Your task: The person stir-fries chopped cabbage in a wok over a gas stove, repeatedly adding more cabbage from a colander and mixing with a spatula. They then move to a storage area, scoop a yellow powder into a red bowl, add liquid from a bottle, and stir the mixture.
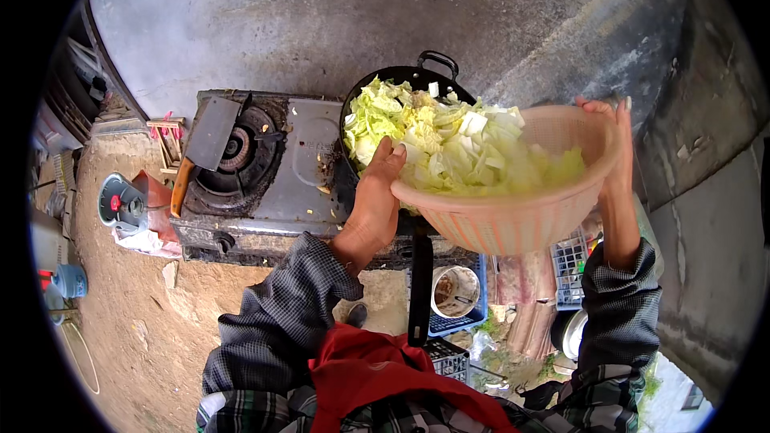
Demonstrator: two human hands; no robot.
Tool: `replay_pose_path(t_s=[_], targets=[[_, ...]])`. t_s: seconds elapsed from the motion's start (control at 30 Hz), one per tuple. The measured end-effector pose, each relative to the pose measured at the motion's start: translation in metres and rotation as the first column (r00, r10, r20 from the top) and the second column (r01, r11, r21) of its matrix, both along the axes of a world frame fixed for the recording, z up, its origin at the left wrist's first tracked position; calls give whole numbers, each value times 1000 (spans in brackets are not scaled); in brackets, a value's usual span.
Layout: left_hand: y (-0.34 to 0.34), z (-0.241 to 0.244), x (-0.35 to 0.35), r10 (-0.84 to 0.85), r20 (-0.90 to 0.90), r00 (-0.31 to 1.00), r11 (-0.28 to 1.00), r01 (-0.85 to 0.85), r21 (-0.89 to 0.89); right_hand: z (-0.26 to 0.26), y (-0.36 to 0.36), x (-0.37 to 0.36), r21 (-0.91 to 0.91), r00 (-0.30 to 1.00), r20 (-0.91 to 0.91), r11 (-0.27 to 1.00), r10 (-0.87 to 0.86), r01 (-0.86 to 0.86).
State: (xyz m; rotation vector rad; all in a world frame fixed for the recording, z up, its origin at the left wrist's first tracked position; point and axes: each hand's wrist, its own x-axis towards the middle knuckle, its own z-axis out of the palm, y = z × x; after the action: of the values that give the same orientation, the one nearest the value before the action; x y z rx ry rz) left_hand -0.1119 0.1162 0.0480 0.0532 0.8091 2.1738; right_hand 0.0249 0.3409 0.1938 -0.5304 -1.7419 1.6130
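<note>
A peach-coloured plastic colander basket [499, 222] is tilted leftward over a black wok [361, 84]. Chopped Chinese cabbage [463, 132] heaps in the wok and stretches back into the basket in one mass. The basket's right side is gripped by my right hand [613, 150], its fingertips over the rim. At the opposite rim is my left hand [379, 192], holding that edge with the thumb side against the leaves. Cabbage and basket hide the wok's lower part, though its long black handle [420, 288] points toward me.
A cleaver [210, 138] with a wooden handle lies across the left burner of the gas stove [313, 156]. Behind rises a grey wall [271, 24]. A gas cylinder [120, 201] stands left of the stove. Below are a white bucket [455, 291] and a blue crate [483, 294].
</note>
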Motion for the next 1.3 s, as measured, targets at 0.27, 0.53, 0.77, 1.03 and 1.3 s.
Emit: replay_pose_path(t_s=[0.27, 0.53, 0.77, 1.03, 1.3], targets=[[-2, -16, 11, -67, -10, 998, 998, 67, 12, -5, 6, 10, -33, 999, 45, 999, 3, -1], [1, -11, 9, -66, 14, 998, 994, 64, 84, 2, -1, 13, -17, 1000, 10, 1000, 4, -4], [-3, -13, 26, -79, -33, 996, 995, 81, 54, -8, 3, 28, -25, 999, 29, 1000, -13, 14], [-2, 1, 12, -17, -24, 1000, 996, 19, 85, 4, 3, 19, -18, 1000, -17, 1000, -14, 14], [-2, -17, 28, -87, -1, 996, 992, 86, 92, -7, 0, 41, 2, 1000, 28, 1000, -6, 6]])
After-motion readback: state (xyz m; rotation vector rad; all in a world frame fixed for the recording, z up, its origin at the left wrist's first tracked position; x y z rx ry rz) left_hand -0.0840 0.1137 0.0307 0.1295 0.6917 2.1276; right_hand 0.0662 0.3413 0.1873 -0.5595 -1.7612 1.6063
